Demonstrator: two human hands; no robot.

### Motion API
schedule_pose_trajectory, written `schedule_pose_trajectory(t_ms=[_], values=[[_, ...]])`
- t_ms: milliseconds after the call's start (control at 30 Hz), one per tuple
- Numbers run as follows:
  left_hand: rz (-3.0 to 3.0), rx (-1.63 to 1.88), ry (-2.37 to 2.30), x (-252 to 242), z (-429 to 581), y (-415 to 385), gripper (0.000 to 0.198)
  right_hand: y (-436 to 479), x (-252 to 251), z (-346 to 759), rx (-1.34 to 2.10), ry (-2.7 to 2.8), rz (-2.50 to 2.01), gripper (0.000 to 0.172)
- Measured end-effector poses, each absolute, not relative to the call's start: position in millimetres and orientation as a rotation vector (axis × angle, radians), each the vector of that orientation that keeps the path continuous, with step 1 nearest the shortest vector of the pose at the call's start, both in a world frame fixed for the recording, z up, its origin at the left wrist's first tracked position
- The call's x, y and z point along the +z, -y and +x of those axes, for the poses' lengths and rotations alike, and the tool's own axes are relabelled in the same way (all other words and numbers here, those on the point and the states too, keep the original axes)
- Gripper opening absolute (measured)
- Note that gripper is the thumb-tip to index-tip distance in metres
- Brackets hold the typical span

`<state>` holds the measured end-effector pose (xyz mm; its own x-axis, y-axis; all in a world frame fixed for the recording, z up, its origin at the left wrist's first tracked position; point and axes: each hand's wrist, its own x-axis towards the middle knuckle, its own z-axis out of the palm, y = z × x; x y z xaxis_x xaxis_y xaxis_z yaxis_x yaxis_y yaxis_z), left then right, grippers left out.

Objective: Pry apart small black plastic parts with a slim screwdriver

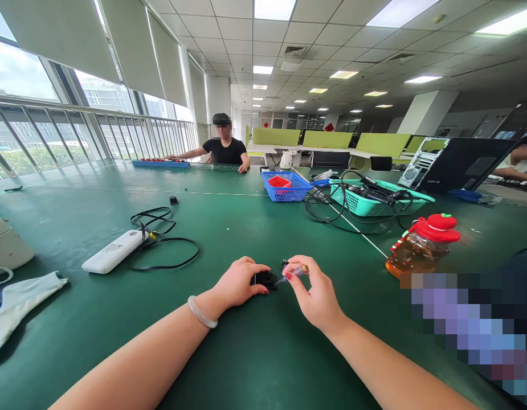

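1. The small black part (264, 279) was found just below the middle of the frame, low over the green counter (229, 228); whether it was resting there could not be told.
2. It was pinched at its left end by the left grip (239, 282), the thumb and fingers being closed around it. For good control, a firm but gentle hold was called for, so that the part would not be twisted or crushed.
3. The screwdriver (301, 271), with its see-through purplish handle, was held by the right grip (318, 296), the thumb and fingers being closed about the handle. Its shaft was slanted down toward the lower left, at the black part.
4. Whether the tip was seated could not be told, as it was too small to be made out. Careful lining-up was judged to matter more than force, since a slip might be sent toward the left grip.
5. A small dark bit (284, 264) was seen beside the right grip; whether it was joined to the black part could not be told, so care against knocking it was advised.
6. Ample working room was left by the black cord (190, 242), left of the middle, and the jar (419, 250), at the right.
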<state>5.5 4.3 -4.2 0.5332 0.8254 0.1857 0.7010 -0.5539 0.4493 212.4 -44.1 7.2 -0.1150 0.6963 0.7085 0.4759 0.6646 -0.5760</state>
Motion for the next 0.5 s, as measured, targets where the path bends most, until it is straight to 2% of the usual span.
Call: schedule_pose_trajectory(t_ms=[233,500], values=[[2.496,0.527,-1.243,-4,6,-5,0.056,56,14,209,0.073,1.906,-0.664,0.027],[2.522,0.539,-1.222,-5,6,-4,0.051,51,9,204,0.154,2.079,-0.688,0.025]])
